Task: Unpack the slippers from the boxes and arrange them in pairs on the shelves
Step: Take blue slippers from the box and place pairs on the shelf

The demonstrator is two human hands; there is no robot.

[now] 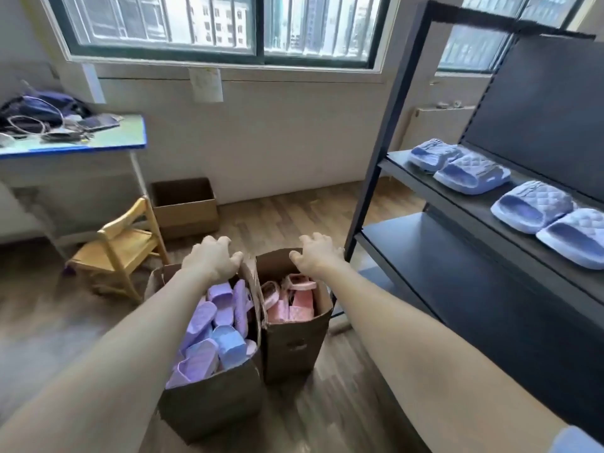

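Two open cardboard boxes stood side by side on the wooden floor, just left of the dark shelves [457, 256]. The left box [212, 397], the farther from the shelves, was heaped with purple slippers [202, 351] and a few pale blue ones. Most lay with their long axes running away from the person. The right box [294, 348] stood against it on the shelves' side and held pink slippers [294, 302] packed on edge.

Both bare arms reached forward over the boxes. The left hand [212, 256] curled its fingers over the far rim of the left box. The right hand [315, 253], fingers spread, hooked the far rim of the right box. Neither hand held a slipper.

The slippers lay below each hand and closer to the person, so a hand would probably need to draw back and dip down to take one. The right hand was nearer the shelves, where two blue pairs [470, 174] sat on the upper board.
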